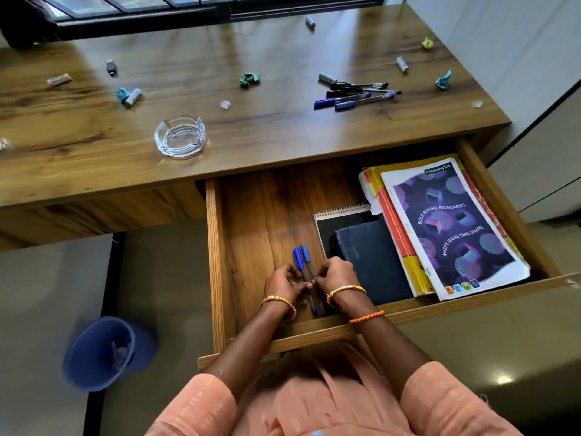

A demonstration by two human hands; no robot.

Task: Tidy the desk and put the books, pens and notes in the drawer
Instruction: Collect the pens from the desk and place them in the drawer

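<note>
Inside the open drawer (217,247), near its front wall, both hands meet over two blue pens (302,262). Left hand (284,278) and right hand (336,272) each pinch the barrels with curled fingers, so both are closed on the pens, which lie side by side on the drawer floor, caps pointing toward the desk (94,146). Just beside them, to the right, rest a spiral notepad (341,214), a dark book (374,259) on top of it, and a stack of notebooks (452,228) against the right wall. More pens (358,94) remain in a loose cluster on the desk, well apart from the drawer, among crumpled paper scraps (249,79) and a glass ashtray (180,135). Pens of this kind are judged light, stiff and smooth, apt to roll; gathering the cluster mid-barrel, several at once, should hold them parallel. The ashtray is judged heavy and fragile.
</note>
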